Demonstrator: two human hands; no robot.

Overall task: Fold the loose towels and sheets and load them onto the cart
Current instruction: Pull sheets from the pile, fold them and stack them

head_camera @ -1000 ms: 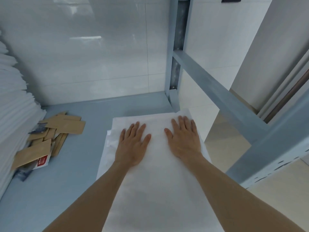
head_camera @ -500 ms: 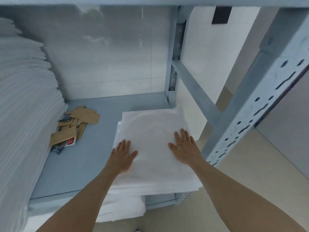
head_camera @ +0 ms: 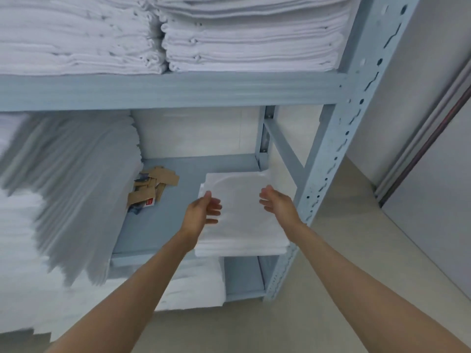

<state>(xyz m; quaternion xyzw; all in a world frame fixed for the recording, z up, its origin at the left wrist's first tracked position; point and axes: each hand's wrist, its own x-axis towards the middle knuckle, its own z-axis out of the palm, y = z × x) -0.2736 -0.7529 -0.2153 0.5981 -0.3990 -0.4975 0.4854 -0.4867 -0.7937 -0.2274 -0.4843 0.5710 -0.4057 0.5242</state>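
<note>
On the middle shelf [head_camera: 163,220] of a blue-grey metal rack, our two hands hover over a folded white sheet [head_camera: 242,215], which lies at the shelf's right end with its front edge overhanging the lip. To the far left a tall stack of linens [head_camera: 68,179] fills the bay, with a scatter of brown paper packets [head_camera: 153,187] just beside it. Our left hand [head_camera: 204,212] hangs with fingers loosely spread, holding nothing; our right hand [head_camera: 276,203] mirrors it, palm inward, also empty. Both arms reach forward, nearly straight. The sheet looks soft, light and floppy, so we judge it best gripped at both side edges, or from beneath.
</note>
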